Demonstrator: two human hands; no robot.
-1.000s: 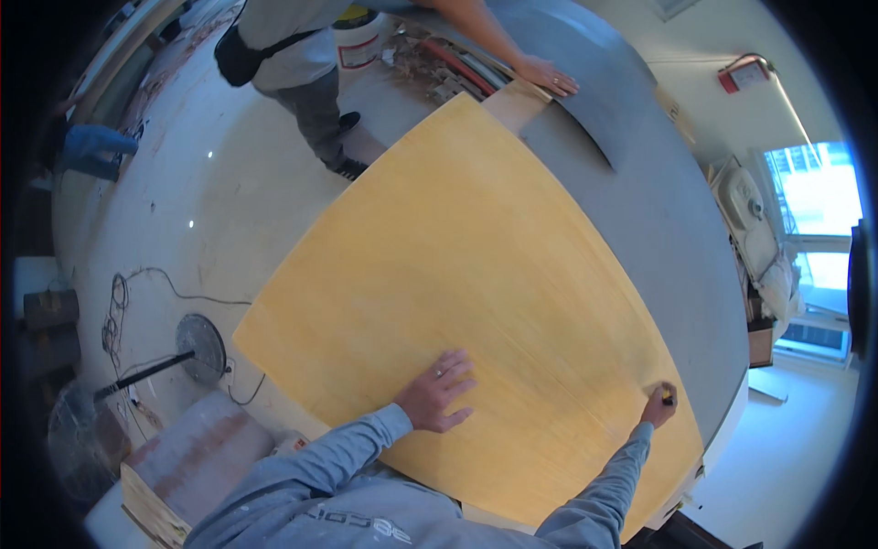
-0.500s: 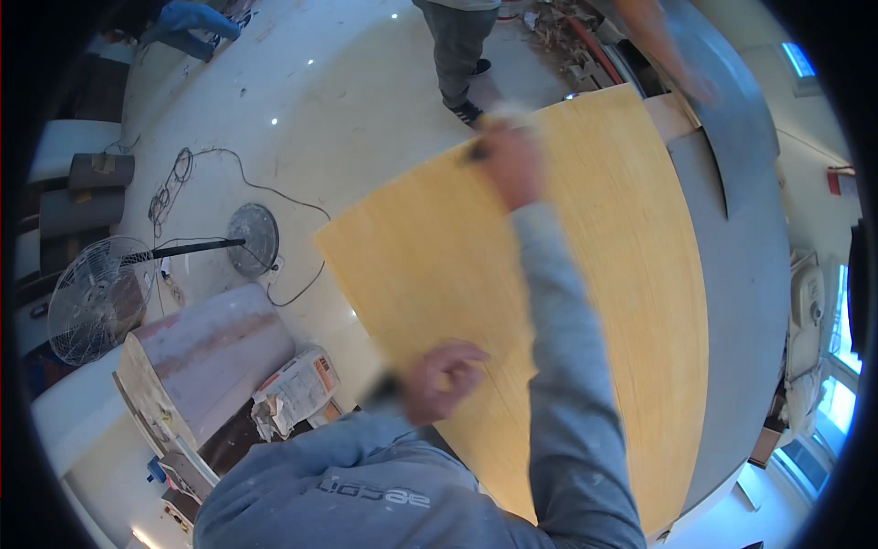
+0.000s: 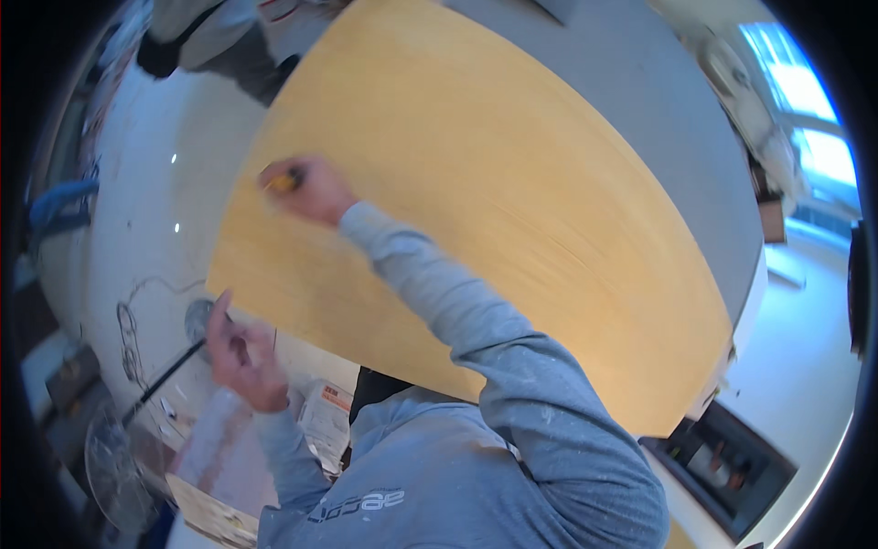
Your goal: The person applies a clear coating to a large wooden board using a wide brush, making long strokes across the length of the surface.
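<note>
A wide sheet of yellow wood-grain board point(image 3: 512, 183) lies in front of me, its left corner toward the floor. Over its left part, my right hand point(image 3: 315, 192) is closed round a small yellow-and-black tool point(image 3: 285, 181); motion blur hides its exact kind. My left hand point(image 3: 247, 361) hovers just off the board's near left edge. Its index finger points up, the other fingers are loosely bent, and I see nothing held in it.
A grey sheet point(image 3: 640, 119) extends beyond the board on the right. At lower left stand a wire-cage fan point(image 3: 119, 467) and a paper package point(image 3: 325, 423). A dark tray point(image 3: 777, 471) sits at lower right. Another person point(image 3: 242, 59) is at far left.
My view has turned to the right. My right hand with the tool has moved from the board's far edge to its left part. My left hand has left the board's surface and its index finger has straightened.
</note>
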